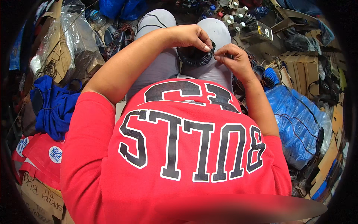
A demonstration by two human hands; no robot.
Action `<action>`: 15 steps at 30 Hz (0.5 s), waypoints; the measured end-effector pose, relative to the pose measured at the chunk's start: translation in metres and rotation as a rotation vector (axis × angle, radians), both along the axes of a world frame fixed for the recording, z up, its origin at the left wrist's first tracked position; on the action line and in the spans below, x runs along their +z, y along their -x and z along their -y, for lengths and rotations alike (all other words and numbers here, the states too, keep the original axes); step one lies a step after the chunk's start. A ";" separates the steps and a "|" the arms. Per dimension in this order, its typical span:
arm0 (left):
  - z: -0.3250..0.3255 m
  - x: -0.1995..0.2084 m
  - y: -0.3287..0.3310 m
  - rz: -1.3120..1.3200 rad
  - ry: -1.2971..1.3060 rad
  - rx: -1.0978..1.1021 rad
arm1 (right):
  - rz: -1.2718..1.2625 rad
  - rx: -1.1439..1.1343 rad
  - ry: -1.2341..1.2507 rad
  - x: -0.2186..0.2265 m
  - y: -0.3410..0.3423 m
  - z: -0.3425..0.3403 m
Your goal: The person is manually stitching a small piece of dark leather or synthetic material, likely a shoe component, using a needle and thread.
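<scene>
Between my thighs, against my grey trousers (160, 67), sits a black rounded piece (195, 60) with a ribbed, padded-looking rim and a dark middle. My left hand (192, 37) reaches over its far side, thumb and finger pinched together at the rim's right edge. Close beside it, my right hand (235, 59) is closed in a pinch too, its fingertips almost meeting the left thumb. A thin dark strand seems to show between the fingertips, but what each pinch holds is too small to make out. Over my left knee lies a thin black cord (154, 22).
Bottles with white caps (238, 18) stand beyond my right knee. On the right lie a blue plastic-wrapped bundle (294, 123), a blue brush (271, 76) and stacked cardboard (298, 71). To the left are blue cloth (56, 108), clear plastic sheeting (76, 37) and a red bag (44, 153).
</scene>
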State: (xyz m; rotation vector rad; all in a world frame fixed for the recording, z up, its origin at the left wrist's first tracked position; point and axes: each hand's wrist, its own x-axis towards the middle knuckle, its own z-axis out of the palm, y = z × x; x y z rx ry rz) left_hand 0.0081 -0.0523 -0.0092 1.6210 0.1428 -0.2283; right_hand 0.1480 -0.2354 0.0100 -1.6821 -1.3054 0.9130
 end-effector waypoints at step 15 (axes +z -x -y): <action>0.001 0.010 -0.003 0.003 -0.155 -0.221 | 0.901 0.200 0.004 0.039 0.026 0.000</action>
